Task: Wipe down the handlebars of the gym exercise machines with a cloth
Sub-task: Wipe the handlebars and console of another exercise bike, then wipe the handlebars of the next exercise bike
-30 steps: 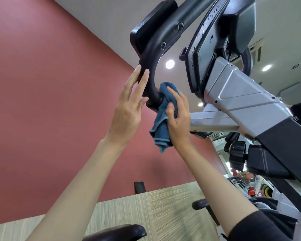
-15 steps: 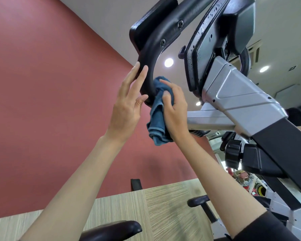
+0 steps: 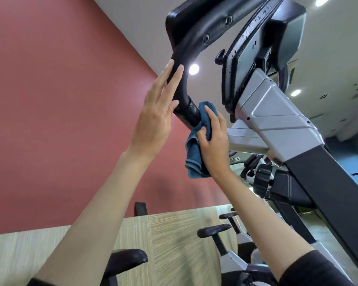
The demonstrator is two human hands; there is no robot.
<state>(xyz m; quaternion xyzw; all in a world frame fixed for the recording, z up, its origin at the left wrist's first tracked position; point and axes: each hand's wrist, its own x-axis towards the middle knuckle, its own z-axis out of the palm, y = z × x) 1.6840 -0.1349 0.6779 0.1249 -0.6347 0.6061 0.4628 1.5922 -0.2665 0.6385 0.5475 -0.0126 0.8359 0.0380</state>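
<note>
A black curved handlebar [image 3: 196,44] of an exercise bike rises overhead, seen from below. My left hand [image 3: 155,118] rests flat against its outer side, fingers straight and pointing up. My right hand [image 3: 214,145] grips a dark blue cloth [image 3: 194,159] and presses it around the lower end of the handlebar, just below a ribbed black collar [image 3: 191,109]. The cloth's loose end hangs down beside my right wrist. The part of the bar under the cloth is hidden.
The bike's console [image 3: 256,48] and silver-and-black column [image 3: 277,124] fill the right side, with a black adjustment knob [image 3: 261,178]. A red wall [image 3: 60,100] stands to the left. Black saddles [image 3: 126,259] of other bikes sit low over a striped floor [image 3: 170,240].
My right hand with the cloth has slid down the handlebar from the bend to the lower end, baring the ribbed collar. My left hand stays flat on the bar.
</note>
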